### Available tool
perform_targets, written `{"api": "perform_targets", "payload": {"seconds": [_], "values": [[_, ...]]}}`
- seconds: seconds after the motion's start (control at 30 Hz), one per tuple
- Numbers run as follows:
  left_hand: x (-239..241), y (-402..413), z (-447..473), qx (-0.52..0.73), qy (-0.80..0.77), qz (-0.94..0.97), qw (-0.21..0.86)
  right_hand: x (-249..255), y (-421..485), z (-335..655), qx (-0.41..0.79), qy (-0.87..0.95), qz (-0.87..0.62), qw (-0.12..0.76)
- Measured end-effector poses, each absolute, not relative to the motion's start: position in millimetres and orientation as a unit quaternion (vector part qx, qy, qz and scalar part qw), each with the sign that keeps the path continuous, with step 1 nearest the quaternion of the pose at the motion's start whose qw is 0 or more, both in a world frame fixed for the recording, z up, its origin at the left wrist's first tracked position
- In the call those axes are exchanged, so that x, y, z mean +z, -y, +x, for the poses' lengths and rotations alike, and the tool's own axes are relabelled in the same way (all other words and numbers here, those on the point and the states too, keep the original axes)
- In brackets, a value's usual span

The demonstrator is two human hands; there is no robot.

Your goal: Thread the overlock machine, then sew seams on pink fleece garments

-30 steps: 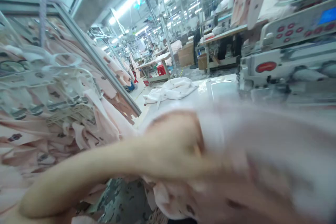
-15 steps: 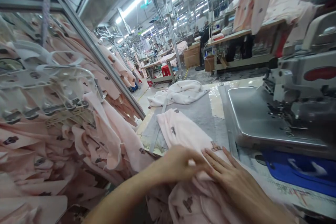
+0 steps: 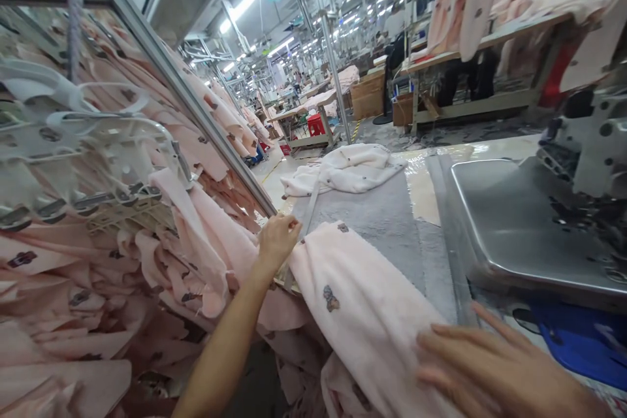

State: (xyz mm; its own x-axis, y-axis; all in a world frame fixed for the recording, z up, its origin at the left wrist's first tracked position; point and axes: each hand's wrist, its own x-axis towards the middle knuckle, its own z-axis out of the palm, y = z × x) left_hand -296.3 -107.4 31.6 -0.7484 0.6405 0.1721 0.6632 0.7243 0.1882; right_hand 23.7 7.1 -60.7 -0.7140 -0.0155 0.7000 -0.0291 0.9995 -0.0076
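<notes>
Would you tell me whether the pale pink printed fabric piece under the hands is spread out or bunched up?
Spread out: the pale pink printed fabric piece lies stretched between the left hand and right hand.

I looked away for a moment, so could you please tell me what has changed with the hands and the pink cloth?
The left hand moved forward along the pale pink printed fabric piece and now pinches its far corner. The right hand slid back, resting flat on the near end. The white fabric heap and grey sewing machine bed stayed put.
</notes>
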Motion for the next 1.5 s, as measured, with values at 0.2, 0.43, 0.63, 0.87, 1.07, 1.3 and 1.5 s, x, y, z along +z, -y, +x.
{"api": "perform_targets", "payload": {"seconds": [0.2,0.43,0.63,0.87,1.07,1.3,1.5], "values": [[-17,43,-289,-0.283,0.883,-0.375,0.012,-61,-27,-29,0.008,0.904,-0.164,0.394],[-13,75,-277,-0.503,0.749,-0.430,0.033,-75,-31,-26,0.035,0.907,-0.164,0.387],[18,115,-290,-0.579,0.719,-0.383,-0.028,-42,-6,-41,0.187,0.916,-0.061,0.350],[-31,82,-320,-0.458,0.817,-0.340,-0.085,-38,-10,-51,0.451,0.857,-0.210,0.135],[-41,67,-330,-0.340,0.880,-0.316,-0.104,-62,-29,-61,0.454,0.841,-0.262,0.137],[-19,64,-337,-0.391,0.828,-0.365,-0.168,-58,-29,-60,0.471,0.824,-0.242,0.202],[41,66,-309,-0.548,0.703,-0.417,-0.175,-54,-26,-49,0.531,0.822,-0.146,0.142]]}}
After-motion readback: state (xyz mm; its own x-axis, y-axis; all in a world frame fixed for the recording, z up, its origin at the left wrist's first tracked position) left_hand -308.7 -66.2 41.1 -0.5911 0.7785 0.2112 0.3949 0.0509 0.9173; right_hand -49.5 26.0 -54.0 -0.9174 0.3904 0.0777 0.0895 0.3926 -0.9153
